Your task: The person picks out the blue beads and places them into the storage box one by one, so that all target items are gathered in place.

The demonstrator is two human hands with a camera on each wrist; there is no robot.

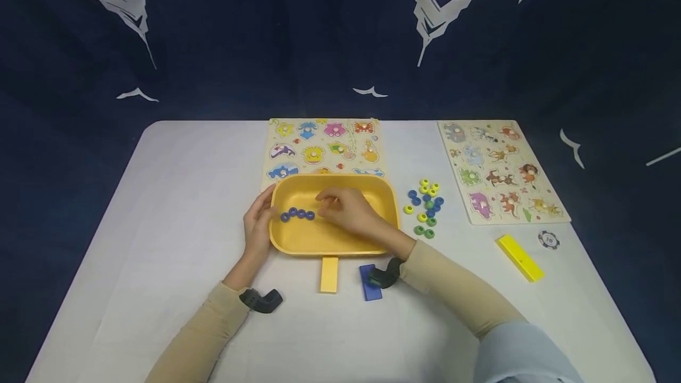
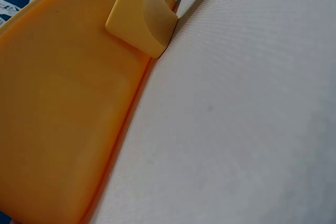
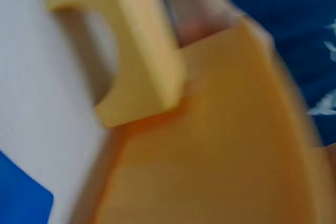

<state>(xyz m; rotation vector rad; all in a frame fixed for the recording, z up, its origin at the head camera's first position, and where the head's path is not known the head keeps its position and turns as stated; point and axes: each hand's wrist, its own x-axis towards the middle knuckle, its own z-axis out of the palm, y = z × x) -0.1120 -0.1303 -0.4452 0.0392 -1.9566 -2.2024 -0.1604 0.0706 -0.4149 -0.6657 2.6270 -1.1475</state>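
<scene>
A yellow plastic tray (image 1: 335, 246) lies in the middle of the table, with several blue beads (image 1: 301, 214) in a short uneven row at its left inside. My left hand (image 1: 258, 226) holds the tray's left side, thumb at the rim and fingers along the outer wall. Over the tray's middle is my right hand (image 1: 348, 210), fingers bent and fingertips just right of the bead row; no bead shows between them. The left wrist view has the tray's outer wall (image 2: 63, 103); the right wrist view of the tray (image 3: 210, 150) is blurred.
Right of the tray lie loose blue, green and yellow beads (image 1: 429, 205). A yellow arch block (image 1: 329, 275) and blue block (image 1: 370, 282) sit before it. Animal puzzle boards (image 1: 314, 140) (image 1: 500, 176) lie behind and right, near a yellow bar (image 1: 520, 258) and round chip (image 1: 548, 240).
</scene>
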